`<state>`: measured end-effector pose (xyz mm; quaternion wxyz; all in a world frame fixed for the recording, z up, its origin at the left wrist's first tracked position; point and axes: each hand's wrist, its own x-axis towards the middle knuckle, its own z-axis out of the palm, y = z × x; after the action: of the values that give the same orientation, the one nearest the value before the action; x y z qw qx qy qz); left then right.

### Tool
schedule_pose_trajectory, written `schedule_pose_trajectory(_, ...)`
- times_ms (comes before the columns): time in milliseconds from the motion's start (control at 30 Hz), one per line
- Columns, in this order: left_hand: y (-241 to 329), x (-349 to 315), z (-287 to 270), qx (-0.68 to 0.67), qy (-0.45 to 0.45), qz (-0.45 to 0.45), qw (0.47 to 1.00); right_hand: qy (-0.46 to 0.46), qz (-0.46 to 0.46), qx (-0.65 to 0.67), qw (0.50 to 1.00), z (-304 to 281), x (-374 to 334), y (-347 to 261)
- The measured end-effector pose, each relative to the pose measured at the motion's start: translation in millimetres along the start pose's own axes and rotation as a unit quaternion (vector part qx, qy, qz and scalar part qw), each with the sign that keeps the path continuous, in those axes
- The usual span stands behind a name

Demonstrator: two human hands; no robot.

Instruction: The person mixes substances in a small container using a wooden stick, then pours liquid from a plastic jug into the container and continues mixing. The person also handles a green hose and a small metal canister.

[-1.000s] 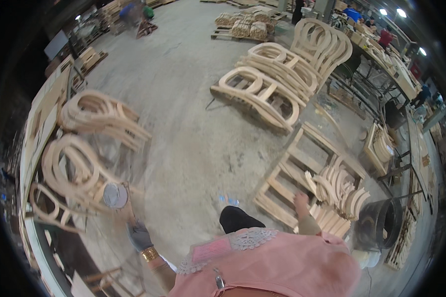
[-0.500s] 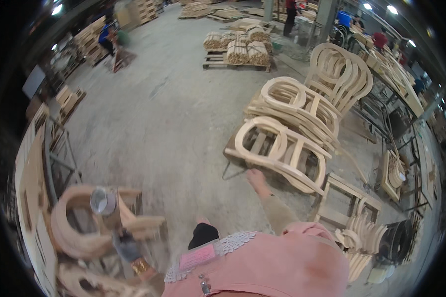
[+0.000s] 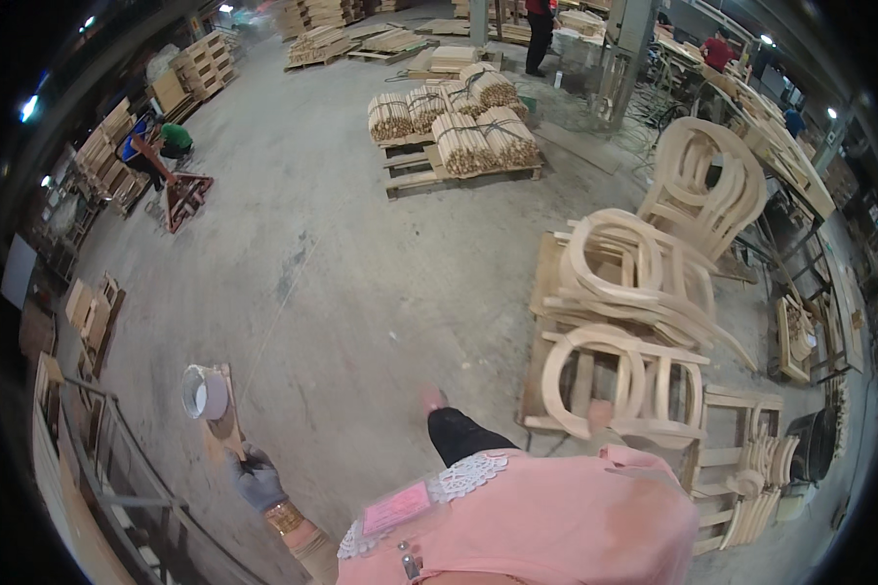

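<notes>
Gripping a thin wooden stick [image 3: 232, 447] in the gloved left hand [image 3: 257, 478], the person keeps the fingers closed tight around its lower end, near the bottom left of the head view. A gold bracelet [image 3: 285, 518] sits on that wrist. The stick points upward and away from the body, and at its top there is a small round container [image 3: 205, 393], pale and whitish inside, which seems to be tilted with its open side toward the camera; whether it is fixed to the stick cannot be told. Holding it out at the side probably keeps it apart from the pink shirt [image 3: 546, 522]. The right hand [image 3: 601, 414] rests on the lower rail of a bare wooden chair frame [image 3: 619, 385], and whether its fingers are open or closed cannot be seen. This frame lies flat on a pallet with other curved frames [image 3: 634, 273] stacked behind it, likely for easy reach. Farther away on the grey concrete floor [image 3: 361, 253] stand bundles of wooden sticks [image 3: 454, 122].
</notes>
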<state>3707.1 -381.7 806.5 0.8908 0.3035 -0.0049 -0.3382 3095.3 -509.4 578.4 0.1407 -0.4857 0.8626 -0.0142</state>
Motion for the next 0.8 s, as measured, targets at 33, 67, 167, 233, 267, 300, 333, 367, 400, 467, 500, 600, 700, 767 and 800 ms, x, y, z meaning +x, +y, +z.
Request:
schedule_pose_trajectory(33, -3, 47, 16, -0.006, -0.002, 0.006, 1.000, 0.021, 0.096, 0.077, 0.992, -7, 17, -20)
schedule_pose_trajectory(67, -4, 90, 30, -0.011, -0.003, 0.016, 1.000, 0.039, 0.149, 0.109, 0.982, -10, 37, -51)
schedule_pose_trajectory(167, -37, 227, 74, -0.014, -0.068, -0.017, 0.997, 0.068, 0.205, 0.133, 0.967, -9, 109, -169)
schedule_pose_trajectory(233, -35, 304, 92, 0.003, 0.003, 0.023, 1.000, 0.034, 0.137, 0.146, 0.979, 0, 170, -302)
schedule_pose_trajectory(267, -40, 346, 106, 0.011, -0.005, 0.025, 1.000, 0.006, 0.097, 0.165, 0.982, 6, 196, -373)
schedule_pose_trajectory(300, -48, 387, 121, 0.020, -0.013, 0.029, 0.999, -0.026, 0.058, 0.188, 0.980, 12, 218, -452)
schedule_pose_trajectory(333, -76, 433, 130, -0.003, 0.006, 0.008, 1.000, 0.018, -0.047, 0.155, 0.987, 4, 265, -499)
schedule_pose_trajectory(367, -38, 450, 141, 0.057, 0.043, 0.081, 0.994, -0.069, -0.012, 0.270, 0.960, 17, 236, -635)
schedule_pose_trajectory(400, -83, 508, 154, 0.018, 0.047, 0.029, 0.998, 0.006, -0.025, 0.325, 0.945, -3, 312, -671)
schedule_pose_trajectory(467, -85, 591, 172, 0.040, 0.045, 0.050, 0.997, -0.107, -0.112, 0.405, 0.901, -20, 351, -822)
schedule_pose_trajectory(500, -89, 635, 185, 0.050, 0.043, 0.054, 0.996, -0.110, -0.178, 0.419, 0.884, -25, 370, -877)
schedule_pose_trajectory(600, -116, 775, 230, 0.384, 0.001, 0.258, 0.886, -0.131, -0.115, 0.573, 0.801, -22, 418, -1008)
schedule_pose_trajectory(700, -199, 923, 312, 0.683, 0.012, 0.256, 0.684, -0.097, 0.028, 0.476, 0.874, 7, 488, -996)
schedule_pose_trajectory(767, -187, 1011, 369, 0.576, 0.014, 0.199, 0.793, -0.123, 0.097, 0.343, 0.926, 27, 482, -1032)
schedule_pose_trajectory(800, -229, 1072, 399, 0.301, -0.003, 0.074, 0.951, 0.124, 0.136, 0.376, 0.908, 33, 508, -992)
